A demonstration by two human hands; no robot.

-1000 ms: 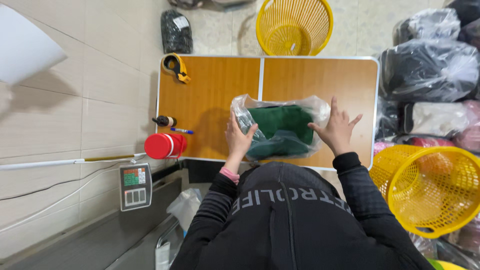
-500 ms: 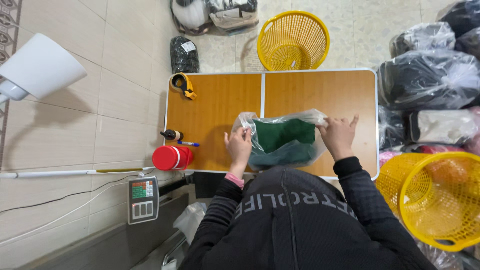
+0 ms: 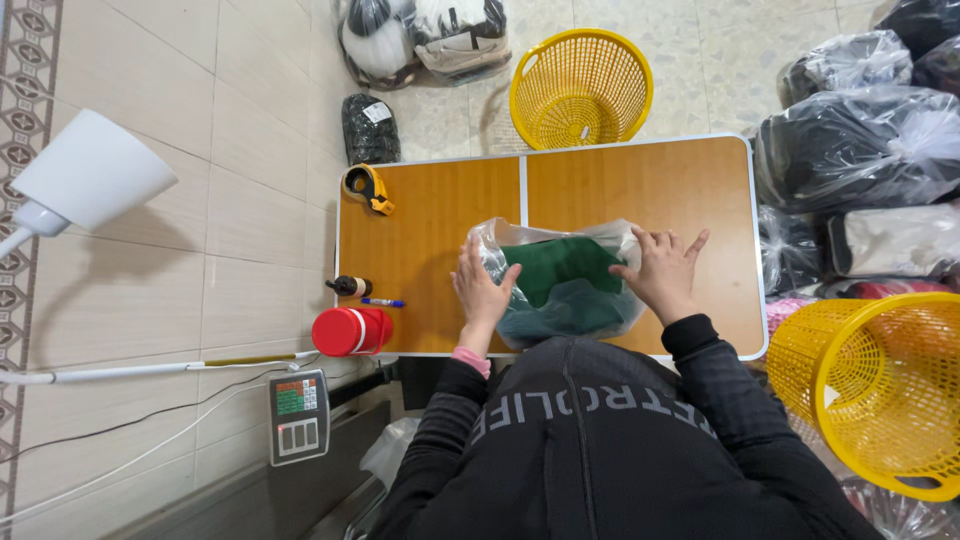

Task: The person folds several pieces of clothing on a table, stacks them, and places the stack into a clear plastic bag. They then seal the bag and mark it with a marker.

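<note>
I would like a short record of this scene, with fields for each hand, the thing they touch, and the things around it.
left hand: flat on the left side of the bag
right hand: flat on the right side of the bag, fingers spread
clear plastic bag: holds a green garment, lies on the wooden table
table's left edge: tape dispenser, red container, blue pen
floor: yellow baskets

The right hand (image 3: 665, 272) now lies flat with fingers spread on the clear bag (image 3: 565, 280), lower than before. The left hand (image 3: 482, 288) presses the bag's left edge, no longer gripping it.
</note>
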